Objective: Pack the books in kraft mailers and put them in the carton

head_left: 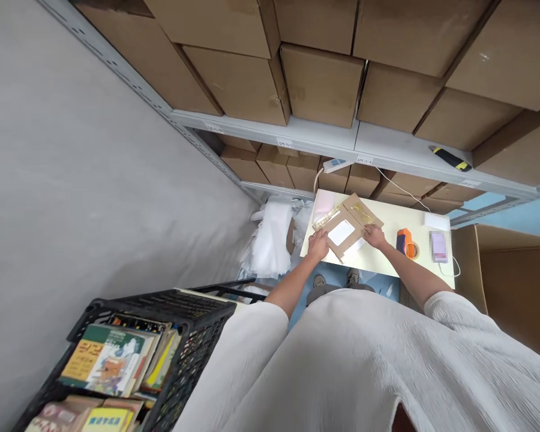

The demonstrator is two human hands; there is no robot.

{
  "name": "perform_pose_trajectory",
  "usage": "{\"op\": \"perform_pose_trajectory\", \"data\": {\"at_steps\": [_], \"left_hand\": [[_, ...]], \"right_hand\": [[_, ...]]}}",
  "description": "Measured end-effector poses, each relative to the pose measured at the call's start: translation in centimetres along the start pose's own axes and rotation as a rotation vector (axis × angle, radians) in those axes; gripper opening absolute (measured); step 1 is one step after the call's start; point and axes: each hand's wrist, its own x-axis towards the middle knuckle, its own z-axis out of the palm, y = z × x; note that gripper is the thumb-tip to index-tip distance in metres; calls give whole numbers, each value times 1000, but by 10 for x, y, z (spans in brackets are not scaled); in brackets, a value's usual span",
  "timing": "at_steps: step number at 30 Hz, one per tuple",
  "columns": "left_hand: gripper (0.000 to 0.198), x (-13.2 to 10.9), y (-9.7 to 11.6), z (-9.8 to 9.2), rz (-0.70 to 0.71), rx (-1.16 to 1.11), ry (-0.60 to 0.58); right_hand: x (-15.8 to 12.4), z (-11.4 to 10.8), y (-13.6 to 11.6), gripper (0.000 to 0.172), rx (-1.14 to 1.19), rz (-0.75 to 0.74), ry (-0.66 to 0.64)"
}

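On the pale table [382, 261] lies an opened-out piece of brown cardboard [347, 211] with a white label [341, 232] and strips of shiny tape on it. My left hand [318, 244] grips its lower left edge, fingers closed. My right hand [374, 235] holds its right edge with the fingers bent round it. An orange and dark tape dispenser [405, 243] stands to the right of my right hand. Beyond it is a purple, blurred-out item [439, 246].
Shelves [315, 133] of cardboard boxes rise behind the table, with a yellow and black cutter [450, 158] on the ledge. White wrapping [272, 237] lies left of the table. A black crate [198, 318] of books stands lower left. A large open box [517, 282] is at right.
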Motion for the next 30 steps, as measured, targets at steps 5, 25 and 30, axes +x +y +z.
{"op": "perform_pose_trajectory", "data": {"at_steps": [5, 25, 30], "left_hand": [[52, 9, 12, 12, -140, -35, -47], [43, 28, 39, 72, -580, -383, 236], [38, 25, 47, 57, -618, -317, 265]], "right_hand": [[42, -16, 9, 56, 0, 49, -53], [129, -26, 26, 69, 23, -38, -181], [130, -24, 31, 79, 69, -4, -155]]}}
